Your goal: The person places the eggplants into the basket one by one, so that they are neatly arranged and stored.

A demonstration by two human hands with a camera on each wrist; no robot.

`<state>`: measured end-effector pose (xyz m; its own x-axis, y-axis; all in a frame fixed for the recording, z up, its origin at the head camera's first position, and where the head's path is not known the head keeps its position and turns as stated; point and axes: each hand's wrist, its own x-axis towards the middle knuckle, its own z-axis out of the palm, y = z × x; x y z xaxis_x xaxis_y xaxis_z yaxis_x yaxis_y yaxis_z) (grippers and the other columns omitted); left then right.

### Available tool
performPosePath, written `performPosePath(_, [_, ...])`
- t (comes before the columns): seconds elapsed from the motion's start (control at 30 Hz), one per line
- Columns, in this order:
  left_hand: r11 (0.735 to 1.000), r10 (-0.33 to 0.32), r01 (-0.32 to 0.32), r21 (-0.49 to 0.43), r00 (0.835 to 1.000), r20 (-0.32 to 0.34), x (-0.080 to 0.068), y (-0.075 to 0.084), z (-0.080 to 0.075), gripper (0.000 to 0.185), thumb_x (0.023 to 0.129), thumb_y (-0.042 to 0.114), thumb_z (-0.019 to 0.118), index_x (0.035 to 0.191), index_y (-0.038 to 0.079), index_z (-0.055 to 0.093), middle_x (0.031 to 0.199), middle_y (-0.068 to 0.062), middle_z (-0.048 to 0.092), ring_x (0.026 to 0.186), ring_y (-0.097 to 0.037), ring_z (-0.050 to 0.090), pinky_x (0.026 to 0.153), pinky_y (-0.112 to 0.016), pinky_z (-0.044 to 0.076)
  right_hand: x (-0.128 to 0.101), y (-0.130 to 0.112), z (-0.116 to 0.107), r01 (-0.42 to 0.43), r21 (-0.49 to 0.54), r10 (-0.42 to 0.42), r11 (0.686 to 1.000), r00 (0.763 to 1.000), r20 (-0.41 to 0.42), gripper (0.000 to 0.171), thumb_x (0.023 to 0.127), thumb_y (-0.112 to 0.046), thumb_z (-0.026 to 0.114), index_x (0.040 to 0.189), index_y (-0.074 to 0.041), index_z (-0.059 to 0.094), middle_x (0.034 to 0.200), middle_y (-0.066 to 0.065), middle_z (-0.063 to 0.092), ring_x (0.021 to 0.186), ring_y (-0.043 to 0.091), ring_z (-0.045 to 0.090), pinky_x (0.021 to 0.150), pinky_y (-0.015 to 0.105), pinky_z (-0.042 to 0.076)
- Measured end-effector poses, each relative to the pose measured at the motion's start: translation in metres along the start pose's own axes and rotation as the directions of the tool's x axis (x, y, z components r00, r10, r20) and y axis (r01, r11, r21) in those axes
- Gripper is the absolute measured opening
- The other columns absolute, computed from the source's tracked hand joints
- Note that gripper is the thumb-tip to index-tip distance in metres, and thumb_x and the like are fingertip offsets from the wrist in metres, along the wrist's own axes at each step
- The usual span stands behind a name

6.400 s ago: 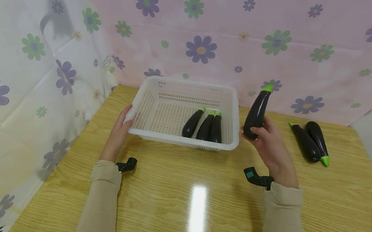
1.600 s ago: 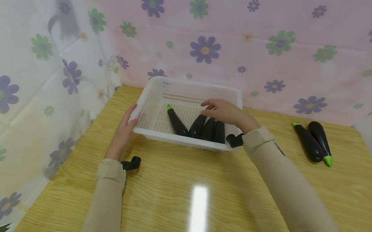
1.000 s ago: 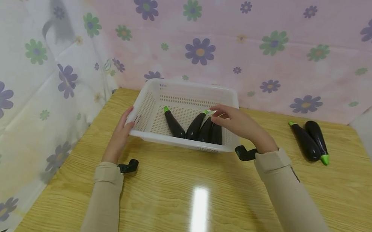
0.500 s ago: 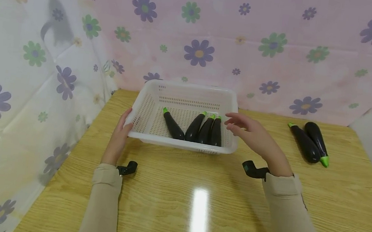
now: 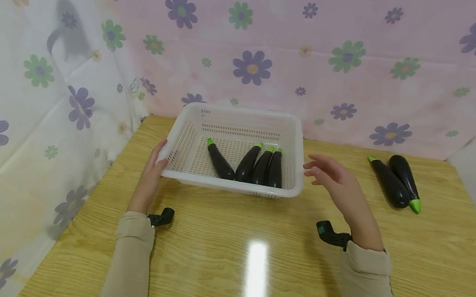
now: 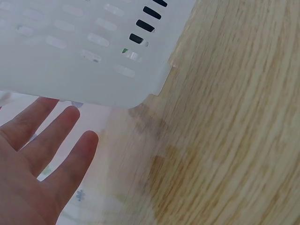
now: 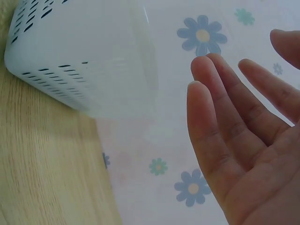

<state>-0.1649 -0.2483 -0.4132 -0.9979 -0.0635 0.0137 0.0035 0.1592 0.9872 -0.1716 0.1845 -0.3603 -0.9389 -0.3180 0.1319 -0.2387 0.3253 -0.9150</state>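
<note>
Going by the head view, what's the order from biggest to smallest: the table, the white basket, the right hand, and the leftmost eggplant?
1. Table
2. White basket
3. Right hand
4. Leftmost eggplant, in the basket

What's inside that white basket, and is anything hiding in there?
The white basket has four green-tipped dark eggplants lying in it. Its front rim covers the strip just behind it, and the eggplants cover what's under them, so I can't see there.
</note>
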Motion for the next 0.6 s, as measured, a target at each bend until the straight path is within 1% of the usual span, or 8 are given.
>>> performPosePath(0.13, [1.0,-0.003,0.003,0.001,1.0,0.006,-0.005,0.008,0.003,0.049,0.096,0.022,0.033,0.142,0.032,0.018,0.145,0.0,0.017,0.127,-0.021,0.024,0.1,-0.046,0.02,-0.004,0.001,-0.003,-0.001,0.002,0.001,1.0,0.999,-0.032,0.04,0.093,-0.032,0.045,0.131,-0.021,0.042,0.116,0.005,0.054,0.1,0.018,0.053,0.079,0.026,0.046])
performPosePath(0.17, [1.0,-0.005,0.005,0.003,1.0,0.005,-0.006,0.009,0.003,0.049,0.096,0.022,0.033,0.142,0.032,0.018,0.145,0.0,0.017,0.127,-0.021,0.024,0.1,-0.045,0.02,-0.005,-0.002,-0.003,-0.004,-0.001,0.004,1.0,0.999,-0.036,0.04,0.093,-0.032,0.045,0.131,-0.02,0.043,0.116,0.005,0.054,0.1,0.018,0.053,0.078,0.026,0.046])
performPosePath(0.27, [1.0,-0.009,0.009,0.002,1.0,0.007,-0.008,0.01,0.004,0.049,0.096,0.022,0.033,0.142,0.031,0.018,0.145,0.0,0.017,0.127,-0.022,0.024,0.1,-0.046,0.02,-0.005,0.001,-0.004,-0.006,-0.01,0.005,1.0,0.999,-0.045,0.04,0.093,-0.032,0.045,0.131,-0.019,0.043,0.116,0.005,0.054,0.1,0.02,0.053,0.077,0.024,0.046])
performPosePath(0.33, [1.0,-0.01,0.01,0.0,1.0,0.008,-0.009,0.01,0.004,0.049,0.096,0.022,0.033,0.142,0.031,0.018,0.145,0.0,0.017,0.127,-0.022,0.024,0.1,-0.046,0.02,-0.005,0.004,-0.005,-0.011,-0.021,0.01,1.0,0.999,-0.051,0.04,0.093,-0.032,0.045,0.131,-0.019,0.043,0.116,0.006,0.054,0.1,0.02,0.053,0.077,0.025,0.046])
performPosePath(0.4, [1.0,-0.005,0.005,0.004,1.0,0.008,-0.009,0.01,0.004,0.049,0.096,0.023,0.033,0.142,0.031,0.018,0.145,-0.001,0.017,0.127,-0.022,0.024,0.1,-0.047,0.019,-0.003,0.012,-0.007,-0.012,-0.03,0.01,0.999,0.998,-0.062,0.041,0.092,-0.034,0.045,0.131,-0.022,0.042,0.117,0.005,0.054,0.099,0.017,0.053,0.076,0.023,0.046])
performPosePath(0.6, [1.0,-0.01,0.01,0.024,1.0,-0.002,-0.008,0.013,0.003,0.05,0.096,0.023,0.034,0.142,0.032,0.018,0.145,-0.001,0.017,0.127,-0.024,0.024,0.1,-0.048,0.018,-0.002,0.021,-0.013,-0.031,-0.047,0.026,0.998,0.994,-0.107,0.042,0.092,-0.035,0.046,0.131,-0.021,0.043,0.116,0.005,0.055,0.097,0.014,0.054,0.075,0.021,0.046])
